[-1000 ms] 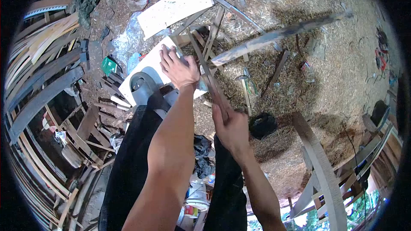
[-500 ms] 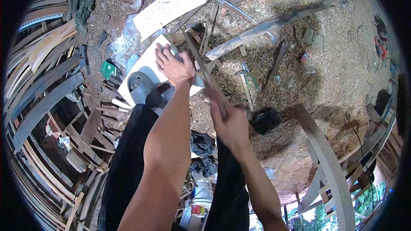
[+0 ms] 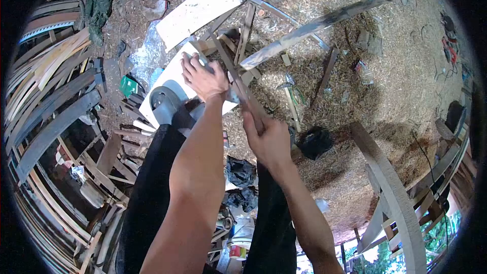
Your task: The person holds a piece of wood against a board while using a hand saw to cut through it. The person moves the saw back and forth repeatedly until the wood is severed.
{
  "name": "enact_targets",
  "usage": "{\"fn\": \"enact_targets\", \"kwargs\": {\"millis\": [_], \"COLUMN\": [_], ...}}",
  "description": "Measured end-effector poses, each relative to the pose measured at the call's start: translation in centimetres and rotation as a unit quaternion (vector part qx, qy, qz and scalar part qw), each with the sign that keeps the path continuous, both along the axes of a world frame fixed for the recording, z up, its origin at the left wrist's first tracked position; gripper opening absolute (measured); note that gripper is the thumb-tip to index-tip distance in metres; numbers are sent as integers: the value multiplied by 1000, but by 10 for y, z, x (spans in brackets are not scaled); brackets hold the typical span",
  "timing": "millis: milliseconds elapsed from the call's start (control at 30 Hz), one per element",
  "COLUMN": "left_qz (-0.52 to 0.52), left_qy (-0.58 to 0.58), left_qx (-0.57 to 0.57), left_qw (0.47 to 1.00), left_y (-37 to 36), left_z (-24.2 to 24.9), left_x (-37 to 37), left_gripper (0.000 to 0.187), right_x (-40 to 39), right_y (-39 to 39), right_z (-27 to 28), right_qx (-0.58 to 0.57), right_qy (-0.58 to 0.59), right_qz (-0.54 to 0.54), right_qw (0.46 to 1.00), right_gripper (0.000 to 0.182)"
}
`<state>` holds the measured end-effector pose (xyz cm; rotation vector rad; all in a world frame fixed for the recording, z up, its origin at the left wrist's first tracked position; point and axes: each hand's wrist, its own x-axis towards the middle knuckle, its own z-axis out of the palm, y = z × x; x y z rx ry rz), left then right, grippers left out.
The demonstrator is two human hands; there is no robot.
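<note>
My right hand [image 3: 269, 139] creeps up the slat [image 3: 238, 83], grip clenched round it; my left hand [image 3: 203, 78] stays pressing its far end, fingers curled on top.

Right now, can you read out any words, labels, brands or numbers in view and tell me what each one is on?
No text can be read anywhere in the view.
Green packet on the ground left of the white board: print too small and blurred to read.
Red and white can at the bottom: label blurred, unreadable.
Wood strip held by the left hand and right hand: no marking visible.
</note>
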<state>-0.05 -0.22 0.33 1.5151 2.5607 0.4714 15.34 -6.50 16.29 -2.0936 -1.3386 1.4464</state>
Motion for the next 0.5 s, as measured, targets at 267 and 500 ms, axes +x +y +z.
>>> {"fn": "enact_targets", "kwargs": {"millis": [267,500], "left_qz": [5,2], "left_qy": [21,-4], "left_qx": [3,-1], "left_qw": [1000,1000], "left_y": [0,-2], "left_z": [-7,-2], "left_x": [-1,0], "left_gripper": [50,51], "right_x": [43,2], "right_y": [-60,1], "right_z": [59,3], "right_qx": [-55,-73], "right_qy": [29,14], "right_qz": [-19,17], "right_qw": [998,997], "right_gripper": [33,41]}}
